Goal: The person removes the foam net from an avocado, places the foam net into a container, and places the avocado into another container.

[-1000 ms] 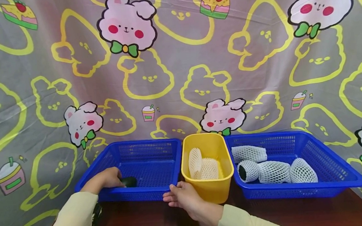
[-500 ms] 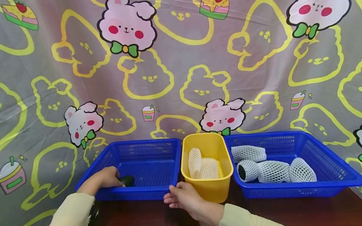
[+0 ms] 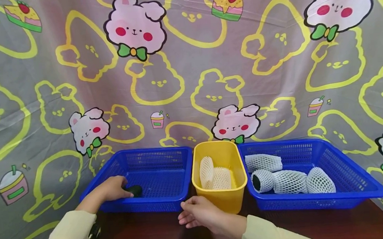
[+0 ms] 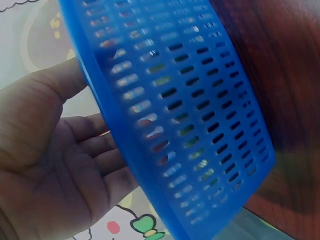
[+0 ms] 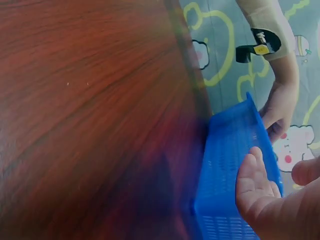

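Inside the left blue basket (image 3: 148, 207), near its front left, lies a dark green rounded vegetable (image 3: 135, 191). My left hand (image 3: 113, 188) reaches over the rim and grips its left end, thumb toward the front. From the left wrist view, the fingers of that hand (image 4: 55, 160) pass behind the basket's slotted wall (image 4: 200, 105), which hides their tips and the vegetable. My right hand (image 3: 201, 213) holds nothing, its fingers loosely extended just off the basket's front right corner and before the yellow bin (image 3: 224, 202).
Two pale foam net sleeves (image 3: 221, 178) sit in the yellow bin. The right blue basket (image 3: 322, 202) holds several white foam-netted items (image 3: 289, 182), one showing a dark end. All three containers stand side by side on the dark wooden table (image 3: 147, 237), with a patterned curtain (image 3: 186, 59) behind.
My right hand has drawn back from the basket's corner, slightly right and toward me. The vegetable has shifted a little left with my left hand.
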A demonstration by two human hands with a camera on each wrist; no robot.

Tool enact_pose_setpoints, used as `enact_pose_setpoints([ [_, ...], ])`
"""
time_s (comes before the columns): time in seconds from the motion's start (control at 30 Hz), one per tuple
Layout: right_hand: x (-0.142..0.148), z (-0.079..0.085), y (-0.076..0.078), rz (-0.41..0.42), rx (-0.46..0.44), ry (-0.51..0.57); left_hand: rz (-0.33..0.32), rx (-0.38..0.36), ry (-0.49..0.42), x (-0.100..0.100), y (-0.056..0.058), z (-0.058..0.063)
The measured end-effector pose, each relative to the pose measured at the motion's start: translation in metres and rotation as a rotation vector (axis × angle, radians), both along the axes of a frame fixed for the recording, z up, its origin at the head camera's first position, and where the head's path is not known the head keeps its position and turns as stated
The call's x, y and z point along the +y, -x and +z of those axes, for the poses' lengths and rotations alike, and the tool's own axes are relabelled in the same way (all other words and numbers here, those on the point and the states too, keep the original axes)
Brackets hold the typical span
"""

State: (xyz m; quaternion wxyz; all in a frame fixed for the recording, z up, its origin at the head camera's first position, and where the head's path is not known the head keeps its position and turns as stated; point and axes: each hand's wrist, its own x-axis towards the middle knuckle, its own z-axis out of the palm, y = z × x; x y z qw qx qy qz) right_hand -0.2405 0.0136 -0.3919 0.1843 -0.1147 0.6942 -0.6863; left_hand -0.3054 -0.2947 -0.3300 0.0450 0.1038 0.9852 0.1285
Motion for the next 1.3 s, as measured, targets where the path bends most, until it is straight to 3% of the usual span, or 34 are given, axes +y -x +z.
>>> enact_pose_setpoints([
  [0.2, 0.019, 0.014, -0.003, 0.061, 0.023, -0.008, -0.045, 0.055, -0.055, 0.01, -0.005, 0.001],
  [0.37, 0.036, 0.023, -0.006, 0.098, 0.086, -0.043, -0.076, 0.105, -0.157, 0.024, -0.01, 0.0],
  [0.73, 0.07, 0.045, -0.011, 0.17, 0.231, -0.135, -0.103, 0.139, -0.34, 0.064, -0.023, 0.003],
  [1.03, 0.099, 0.065, -0.011, 0.121, 0.248, -0.199, -0.178, 0.076, -0.52, 0.092, -0.038, 0.003],
  [1.3, 0.125, 0.075, -0.008, 0.092, 0.299, -0.229, -0.332, -0.036, -0.652, 0.124, -0.056, 0.004],
])
